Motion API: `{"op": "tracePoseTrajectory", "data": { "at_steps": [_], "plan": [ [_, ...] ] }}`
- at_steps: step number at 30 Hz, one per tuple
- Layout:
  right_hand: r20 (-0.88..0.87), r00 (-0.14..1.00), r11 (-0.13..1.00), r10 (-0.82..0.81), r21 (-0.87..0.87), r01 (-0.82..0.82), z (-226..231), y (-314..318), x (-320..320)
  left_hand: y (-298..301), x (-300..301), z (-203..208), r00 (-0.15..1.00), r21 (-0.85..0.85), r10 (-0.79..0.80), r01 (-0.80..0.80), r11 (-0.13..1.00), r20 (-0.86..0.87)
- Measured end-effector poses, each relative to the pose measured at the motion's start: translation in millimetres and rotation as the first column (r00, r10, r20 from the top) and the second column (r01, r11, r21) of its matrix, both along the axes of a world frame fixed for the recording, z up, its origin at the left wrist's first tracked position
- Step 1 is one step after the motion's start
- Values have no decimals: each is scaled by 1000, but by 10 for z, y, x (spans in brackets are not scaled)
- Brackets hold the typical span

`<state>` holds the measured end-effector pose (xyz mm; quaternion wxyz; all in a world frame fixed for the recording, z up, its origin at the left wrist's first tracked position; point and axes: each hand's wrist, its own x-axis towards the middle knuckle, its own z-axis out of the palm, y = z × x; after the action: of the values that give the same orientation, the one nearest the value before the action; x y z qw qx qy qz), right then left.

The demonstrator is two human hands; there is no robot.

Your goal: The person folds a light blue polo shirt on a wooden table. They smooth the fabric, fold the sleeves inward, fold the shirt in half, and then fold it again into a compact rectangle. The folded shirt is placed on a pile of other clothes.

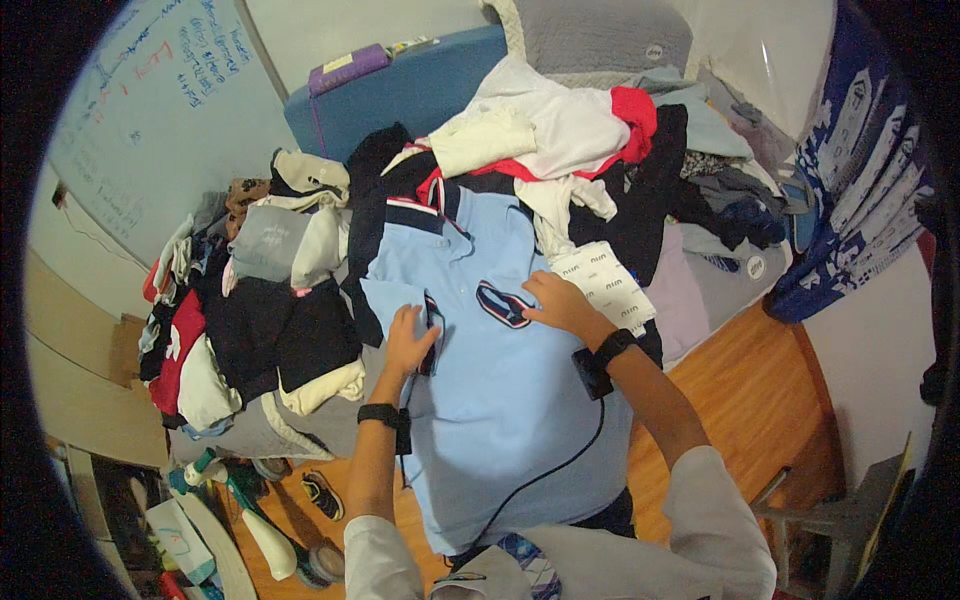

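Note:
A light blue polo shirt (500,400) lies spread out in front of me, its striped navy, white and red collar (415,213) toward the far side. Both sleeves are folded inward over the chest. My right hand (562,303) pinches the edge of the right sleeve, whose striped cuff (503,304) forms an open loop. On the other side, my left hand (408,343) is closed at the left sleeve beside its dark striped cuff (431,335). Part of the left fingers is hidden by the fabric.
Stacked clothes (280,320) lie on the bed to the left. A loose heap with a white and red garment (545,115) lies beyond the shirt. A white printed cloth (607,285) sits beside my right hand. A black cable (545,480) crosses the shirt.

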<state>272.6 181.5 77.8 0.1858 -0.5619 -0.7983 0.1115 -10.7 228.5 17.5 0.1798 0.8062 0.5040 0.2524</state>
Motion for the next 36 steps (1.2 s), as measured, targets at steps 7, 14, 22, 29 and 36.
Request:
{"op": "tracePoseTrajectory", "data": {
  "at_steps": [7,14,22,29,36],
  "plan": [
    [203,967,927,154,309,-213,-347,168,-138,-130,-140,-196,962,-56,87,-105,993,-258],
    [51,999,977,-3,212,-8,-560,198,98,-238,-48,-664,926,-94,267,-301,949,-268],
    [151,976,988,-154,36,150,-481,153,75,-234,-40,-610,858,-66,326,-381,922,-396],
    [144,982,989,-119,101,105,-587,140,-60,-111,-108,-638,881,-337,207,-366,867,-424],
    [131,983,986,-128,120,112,-677,170,-48,-38,-132,-513,913,-528,128,-334,780,-388]
  ]
}}
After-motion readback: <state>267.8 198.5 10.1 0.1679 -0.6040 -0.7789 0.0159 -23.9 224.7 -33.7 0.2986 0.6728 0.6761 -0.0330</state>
